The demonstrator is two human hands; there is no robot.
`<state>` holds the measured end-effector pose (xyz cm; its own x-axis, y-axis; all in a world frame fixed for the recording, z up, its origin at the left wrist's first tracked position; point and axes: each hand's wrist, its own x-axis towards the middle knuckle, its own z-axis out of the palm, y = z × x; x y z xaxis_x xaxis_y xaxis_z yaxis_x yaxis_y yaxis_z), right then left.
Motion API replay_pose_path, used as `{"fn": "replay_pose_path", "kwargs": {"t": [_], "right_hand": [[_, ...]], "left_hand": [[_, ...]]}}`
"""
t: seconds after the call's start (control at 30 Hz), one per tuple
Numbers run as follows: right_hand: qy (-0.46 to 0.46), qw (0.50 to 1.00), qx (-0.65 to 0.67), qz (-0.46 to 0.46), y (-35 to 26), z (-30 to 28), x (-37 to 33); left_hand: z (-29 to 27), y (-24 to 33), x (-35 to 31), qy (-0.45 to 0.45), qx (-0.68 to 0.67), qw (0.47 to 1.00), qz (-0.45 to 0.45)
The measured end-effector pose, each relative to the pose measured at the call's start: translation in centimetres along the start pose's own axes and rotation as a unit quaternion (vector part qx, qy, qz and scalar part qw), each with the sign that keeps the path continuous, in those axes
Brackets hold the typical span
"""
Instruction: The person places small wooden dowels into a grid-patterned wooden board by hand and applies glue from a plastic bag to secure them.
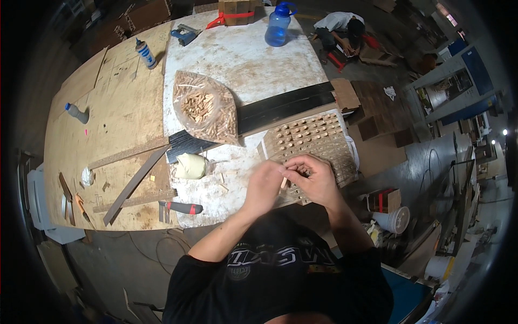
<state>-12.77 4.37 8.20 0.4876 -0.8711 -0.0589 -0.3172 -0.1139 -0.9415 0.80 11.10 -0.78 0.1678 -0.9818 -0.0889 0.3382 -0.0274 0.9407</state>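
Note:
My two hands meet over the near left part of a wooden board with rows of holes (324,152). Short wooden dowels (307,128) stand upright in its far rows. My right hand (314,181) is closed, thumb and forefinger pinching a pale wooden dowel (284,183) that points down. My left hand (263,185) is blurred, its fingertips against the right hand's; whether it grips anything is hidden. Beyond my hands, a clear plastic bag (230,116) full of loose dowels lies open on the table, partly over a black plank (286,108).
A pale yellow wrapped lump (191,166) and a scraper with a red-black handle (184,208) lie left. Farther off stand a glue bottle (145,53), a nail gun (185,34) and a blue water jug (277,27). Another person (340,32) crouches beyond the table at the far right.

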Motion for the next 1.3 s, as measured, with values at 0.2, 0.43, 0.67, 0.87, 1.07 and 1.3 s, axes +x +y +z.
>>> {"fn": "replay_pose_path", "kwargs": {"t": [0.2,0.43,0.67,0.87,1.07,1.3], "right_hand": [[-0.058,0.994,0.094,-0.004,3.1,-0.2,-1.1],[0.089,0.985,-0.139,-0.056,1.8,-2.8,2.4],[0.005,0.964,-0.231,-0.135,2.0,-2.7,3.8],[-0.059,0.864,-0.388,-0.314,-0.2,-2.2,4.7],[-0.111,0.926,-0.314,-0.177,-0.3,-2.5,5.2],[-0.127,0.991,-0.032,-0.025,0.7,-0.8,1.9]], "left_hand": [[0.4,1.4,0.2,0.058,-0.051,0.997,-0.007],[-1.2,1.2,2.2,0.101,-0.184,0.969,-0.130],[-2.0,1.8,1.9,0.116,-0.313,0.913,-0.234],[-2.5,2.1,2.0,0.093,-0.254,0.942,-0.199],[-3.6,1.9,1.5,-0.004,-0.166,0.978,-0.127],[-0.9,4.3,0.7,-0.078,-0.114,0.987,-0.088]]}}
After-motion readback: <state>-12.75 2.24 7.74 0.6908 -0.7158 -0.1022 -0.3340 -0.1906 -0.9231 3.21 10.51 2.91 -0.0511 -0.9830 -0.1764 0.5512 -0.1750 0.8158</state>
